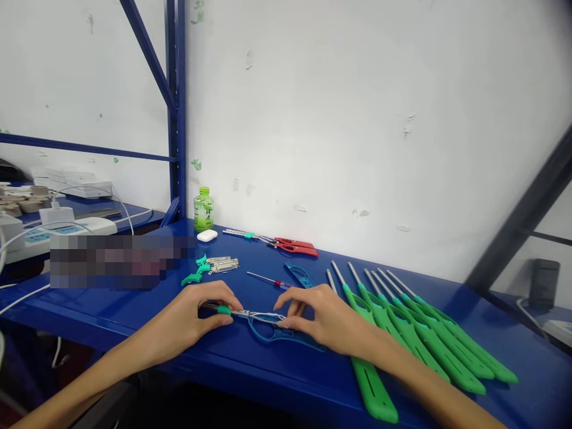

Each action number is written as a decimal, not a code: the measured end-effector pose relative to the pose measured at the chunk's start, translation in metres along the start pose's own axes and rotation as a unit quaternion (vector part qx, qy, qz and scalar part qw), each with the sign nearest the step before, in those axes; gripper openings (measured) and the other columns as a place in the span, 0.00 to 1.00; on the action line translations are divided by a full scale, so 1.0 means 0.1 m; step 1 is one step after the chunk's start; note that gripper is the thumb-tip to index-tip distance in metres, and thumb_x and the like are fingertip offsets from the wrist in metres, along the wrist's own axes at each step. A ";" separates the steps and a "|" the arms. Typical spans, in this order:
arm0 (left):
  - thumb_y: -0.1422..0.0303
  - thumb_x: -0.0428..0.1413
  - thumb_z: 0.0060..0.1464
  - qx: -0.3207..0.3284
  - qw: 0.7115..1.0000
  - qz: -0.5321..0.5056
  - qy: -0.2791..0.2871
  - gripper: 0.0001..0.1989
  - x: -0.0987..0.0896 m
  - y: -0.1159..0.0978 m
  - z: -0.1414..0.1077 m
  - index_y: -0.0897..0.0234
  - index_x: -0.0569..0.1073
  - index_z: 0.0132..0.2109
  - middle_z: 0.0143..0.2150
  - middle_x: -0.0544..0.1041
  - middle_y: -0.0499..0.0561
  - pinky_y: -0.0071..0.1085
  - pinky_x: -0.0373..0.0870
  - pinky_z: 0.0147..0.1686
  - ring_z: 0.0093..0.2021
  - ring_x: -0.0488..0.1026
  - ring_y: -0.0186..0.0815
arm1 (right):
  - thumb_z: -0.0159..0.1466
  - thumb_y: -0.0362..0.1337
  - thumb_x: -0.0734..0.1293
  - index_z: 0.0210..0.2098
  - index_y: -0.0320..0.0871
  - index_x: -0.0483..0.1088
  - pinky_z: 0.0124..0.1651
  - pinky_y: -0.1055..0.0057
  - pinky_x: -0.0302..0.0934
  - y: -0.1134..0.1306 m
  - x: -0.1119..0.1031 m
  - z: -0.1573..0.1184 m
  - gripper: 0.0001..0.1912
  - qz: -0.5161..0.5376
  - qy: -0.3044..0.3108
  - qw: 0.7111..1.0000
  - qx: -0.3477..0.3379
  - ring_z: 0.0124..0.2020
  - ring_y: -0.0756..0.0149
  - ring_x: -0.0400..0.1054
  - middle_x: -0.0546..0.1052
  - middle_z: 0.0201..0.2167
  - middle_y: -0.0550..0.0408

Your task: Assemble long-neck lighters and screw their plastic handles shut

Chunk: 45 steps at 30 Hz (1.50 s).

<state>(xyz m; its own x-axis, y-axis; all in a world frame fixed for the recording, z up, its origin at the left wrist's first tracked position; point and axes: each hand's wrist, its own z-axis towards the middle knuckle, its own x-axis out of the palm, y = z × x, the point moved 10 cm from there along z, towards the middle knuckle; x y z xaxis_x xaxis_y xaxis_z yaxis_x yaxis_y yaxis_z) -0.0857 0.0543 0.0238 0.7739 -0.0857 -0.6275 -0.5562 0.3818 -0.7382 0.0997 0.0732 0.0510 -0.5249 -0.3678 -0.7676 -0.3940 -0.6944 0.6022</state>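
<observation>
My left hand (192, 313) is closed around a metal lighter tube with a green collar (224, 310). Thin white wires (263, 314) run from that tube toward my right hand (319, 313), whose thumb and fingertips pinch their far end. Beneath the wires lies an open blue lighter handle half (268, 338), flat on the table near its front edge; my right hand partly covers it. Behind my right hand are another blue handle half (299, 274) and a screwdriver (277, 283) with a red and clear handle.
Several green lighters (429, 339) lie fanned at the right of the blue table (286, 387). Red-handled lighters (295, 246) lie by the wall. Left of centre are green triggers (194, 277), small metal-and-clear parts (224, 264), a white case (207, 236) and a green bottle (204, 210).
</observation>
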 end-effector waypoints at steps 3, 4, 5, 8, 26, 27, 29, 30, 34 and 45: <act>0.57 0.60 0.63 0.012 1.000 0.018 0.000 0.09 0.00 -0.03 0.00 0.53 0.83 0.43 0.45 0.80 0.49 0.33 0.73 0.46 0.45 0.77 0.41 | 0.68 0.40 0.73 0.47 0.44 0.79 0.38 0.74 0.68 0.02 -0.01 0.00 0.09 -0.004 -0.003 1.000 -0.003 0.33 0.67 0.78 0.83 0.31 0.56; 0.57 0.60 0.63 0.014 1.000 0.022 0.001 0.09 0.00 -0.03 0.00 0.53 0.83 0.42 0.45 0.79 0.49 0.33 0.73 0.46 0.45 0.77 0.40 | 0.69 0.39 0.73 0.47 0.44 0.79 0.38 0.74 0.68 0.03 -0.01 0.00 0.09 -0.004 -0.002 1.000 -0.003 0.33 0.67 0.78 0.83 0.31 0.56; 0.57 0.60 0.63 0.017 1.000 0.024 0.000 0.09 0.00 -0.04 0.00 0.54 0.83 0.42 0.45 0.79 0.49 0.33 0.73 0.46 0.45 0.77 0.40 | 0.69 0.39 0.73 0.47 0.44 0.79 0.38 0.74 0.68 0.03 -0.01 0.00 0.08 -0.004 0.001 1.000 -0.002 0.33 0.67 0.78 0.83 0.31 0.56; 0.57 0.60 0.63 0.017 1.000 0.026 -0.002 0.09 0.00 -0.05 0.01 0.54 0.83 0.42 0.45 0.79 0.49 0.32 0.72 0.46 0.45 0.77 0.40 | 0.68 0.38 0.73 0.47 0.43 0.79 0.40 0.72 0.68 0.06 0.01 -0.02 0.09 -0.002 0.018 1.000 0.000 0.34 0.66 0.78 0.83 0.32 0.56; 0.57 0.59 0.64 0.023 0.999 0.030 -0.001 0.10 0.01 -0.05 0.00 0.54 0.82 0.43 0.45 0.79 0.49 0.32 0.73 0.46 0.44 0.77 0.39 | 0.66 0.36 0.75 0.46 0.45 0.80 0.41 0.72 0.71 0.06 0.00 -0.04 0.09 0.035 0.019 0.999 0.013 0.36 0.66 0.80 0.84 0.33 0.56; 0.57 0.59 0.64 0.024 0.999 0.033 -0.001 0.10 0.01 -0.05 0.00 0.54 0.82 0.43 0.45 0.79 0.49 0.32 0.73 0.46 0.44 0.77 0.39 | 0.66 0.35 0.75 0.46 0.44 0.80 0.41 0.73 0.71 0.07 0.01 -0.04 0.09 0.029 0.022 0.999 0.009 0.35 0.66 0.80 0.84 0.33 0.56; 0.57 0.58 0.64 0.029 0.999 0.042 -0.003 0.10 0.00 -0.07 0.00 0.54 0.83 0.43 0.45 0.79 0.49 0.32 0.73 0.45 0.44 0.77 0.39 | 0.66 0.34 0.74 0.46 0.44 0.80 0.40 0.73 0.70 0.10 0.03 -0.05 0.09 0.017 0.031 0.999 0.002 0.34 0.67 0.79 0.84 0.32 0.56; 0.57 0.58 0.65 0.032 0.998 0.046 -0.005 0.10 0.00 -0.08 -0.01 0.54 0.83 0.43 0.45 0.79 0.49 0.32 0.73 0.45 0.43 0.77 0.39 | 0.65 0.34 0.74 0.45 0.44 0.80 0.40 0.73 0.70 0.11 0.04 -0.05 0.09 0.010 0.034 0.999 0.000 0.34 0.67 0.79 0.84 0.32 0.56; 0.58 0.58 0.66 0.035 0.998 0.061 -0.003 0.10 0.03 -0.14 -0.03 0.53 0.83 0.44 0.46 0.79 0.50 0.33 0.73 0.46 0.43 0.77 0.39 | 0.65 0.34 0.75 0.46 0.44 0.80 0.40 0.72 0.69 0.11 0.04 -0.05 0.09 -0.002 0.034 0.999 -0.003 0.34 0.66 0.79 0.84 0.32 0.56; 0.46 0.52 0.59 -0.078 0.941 0.268 -0.192 0.25 -0.96 0.34 0.05 0.59 0.80 0.50 0.52 0.81 0.59 0.47 0.69 0.53 0.54 0.75 0.57 | 0.67 0.36 0.74 0.48 0.44 0.80 0.41 0.71 0.68 0.12 0.01 -0.03 0.09 -0.019 0.027 0.999 -0.014 0.35 0.65 0.79 0.84 0.34 0.55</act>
<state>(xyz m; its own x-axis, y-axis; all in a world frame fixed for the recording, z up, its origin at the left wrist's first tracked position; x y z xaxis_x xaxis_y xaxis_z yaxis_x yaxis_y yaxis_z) -0.1769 0.0803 0.0605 0.4049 0.4308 -0.8065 -0.9124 0.1333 -0.3869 0.0969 0.0624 0.0564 -0.4684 -0.3734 -0.8007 -0.3908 -0.7252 0.5668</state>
